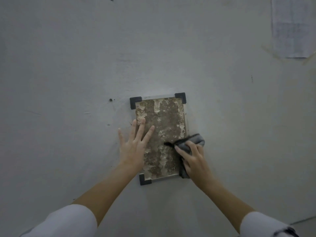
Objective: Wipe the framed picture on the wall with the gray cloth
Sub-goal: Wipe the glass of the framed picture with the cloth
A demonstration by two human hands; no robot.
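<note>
My left hand (132,147) lies flat with its fingers (142,127) spread wide, pressed against the left edge of the rectangular framed picture (164,127), a mottled brown and cream panel with black plastic corner pieces, which hangs just below the middle of the frame on the pale gray wall (68,65). Two of those fingertips rest on the picture's surface, the others on the wall beside it. My right hand (193,159) is at the picture's lower right edge, its fingers curled around the bunched gray cloth (196,140) and pressing it onto the picture; a dark corner of the cloth pokes out to the left across the mottled surface, and another fold hangs down below my palm, covering the bottom right corner of the picture. Three black corner pieces show: top left, top right and bottom left. A small dark screw (110,99) sits in the wall to the left of the picture's top edge, and a faint sheet of paper (290,28) hangs in the upper right of the frame. My white sleeves (68,221) fill the bottom corners.
</note>
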